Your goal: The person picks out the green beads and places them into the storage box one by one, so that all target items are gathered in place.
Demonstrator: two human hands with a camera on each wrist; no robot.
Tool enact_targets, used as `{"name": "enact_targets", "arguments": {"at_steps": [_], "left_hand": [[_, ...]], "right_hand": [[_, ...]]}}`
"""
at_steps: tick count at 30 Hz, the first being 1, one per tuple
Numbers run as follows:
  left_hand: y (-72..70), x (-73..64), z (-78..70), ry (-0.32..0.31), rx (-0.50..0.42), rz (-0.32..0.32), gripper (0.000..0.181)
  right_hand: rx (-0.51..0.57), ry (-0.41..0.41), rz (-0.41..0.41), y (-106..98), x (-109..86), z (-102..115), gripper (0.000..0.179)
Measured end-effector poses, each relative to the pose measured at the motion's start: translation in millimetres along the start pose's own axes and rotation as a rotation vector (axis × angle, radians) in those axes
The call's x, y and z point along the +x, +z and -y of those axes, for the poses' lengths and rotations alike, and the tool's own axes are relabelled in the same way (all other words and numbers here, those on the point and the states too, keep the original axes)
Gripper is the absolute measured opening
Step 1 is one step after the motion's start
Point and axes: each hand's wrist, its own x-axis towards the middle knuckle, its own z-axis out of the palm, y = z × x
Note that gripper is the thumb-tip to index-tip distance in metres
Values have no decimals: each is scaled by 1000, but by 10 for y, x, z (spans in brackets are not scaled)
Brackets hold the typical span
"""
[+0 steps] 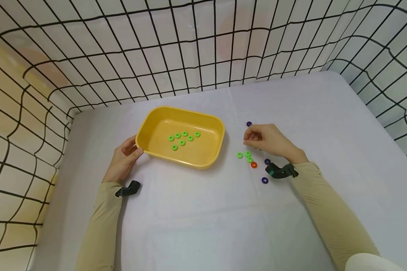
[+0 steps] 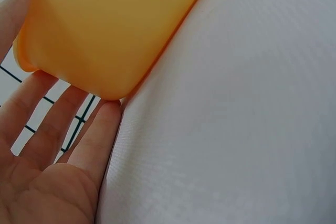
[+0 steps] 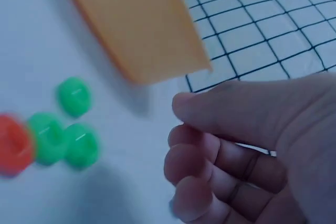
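A yellow tray lies on the white cloth with several small green rings inside. My left hand holds its near left corner, the thumb over the rim and the fingers beneath the edge; in the left wrist view fingertips touch the tray's underside. To the right of the tray, my right hand hovers with loosely curled fingers over loose rings. The right wrist view shows a small gap between thumb and fingers, with nothing visible in it. Three green rings lie just below that hand.
An orange-red ring touches the green group. Purple rings lie scattered around the right hand, one beyond it. Black wire mesh stands along the back and both sides of the table.
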Motion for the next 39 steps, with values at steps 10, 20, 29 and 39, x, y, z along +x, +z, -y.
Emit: {"name": "enact_targets", "arguments": {"at_steps": [10, 20, 29, 39], "left_hand": [[-3, 6, 3, -3, 2, -5, 52], [-15, 10, 17, 10, -5, -1, 51], [-14, -3, 6, 10, 11, -7, 51], [17, -9, -12, -27, 10, -19, 54]], "right_hand": [[32, 11, -47, 175, -328, -302, 11], [-24, 14, -99, 351, -397, -347, 30], [-44, -20, -135, 402, -369, -373, 25], [-8, -25, -145, 406, -379, -415, 19]]}}
